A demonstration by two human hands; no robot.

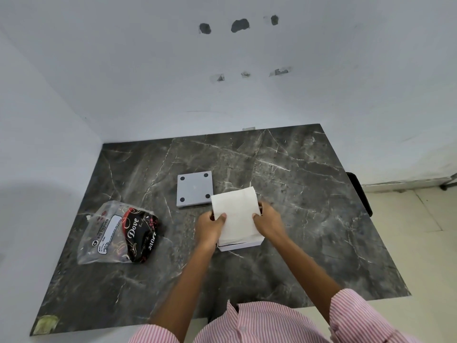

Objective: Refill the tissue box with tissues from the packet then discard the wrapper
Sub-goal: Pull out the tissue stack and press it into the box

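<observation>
The stack of white tissues (235, 214) was sitting in the open top of the white tissue box (241, 245), sticking up well above the rim, near the middle of the dark marble table (309, 194). Only the box's near wall and a bit of its base showed under the stack. Both hands were clamped on the tissues — the left hand (210, 225) had its fingers curled around the left edge with the thumb pressed flat on top, and the right hand (268, 220) did the same on the right edge, thumb on the top sheet and fingers wrapped down the side. So neither hand was spread wide, both were gripping the stack. Just beyond the box, touching or nearly touching the tissues' far-left corner, a grey square lid (194, 188) lay flat with four black dots at its corners. Off to the left, well apart from the box, the clear plastic wrapper (106, 231) lay crumpled on the table — it had a white label and some dark red-and-black printed packaging (139, 235) bunched inside it. The person wore pink-and-white striped sleeves (358, 315) pushed up past the forearms, and a pale wall (222, 82) with a few chipped patches stood behind the table.
</observation>
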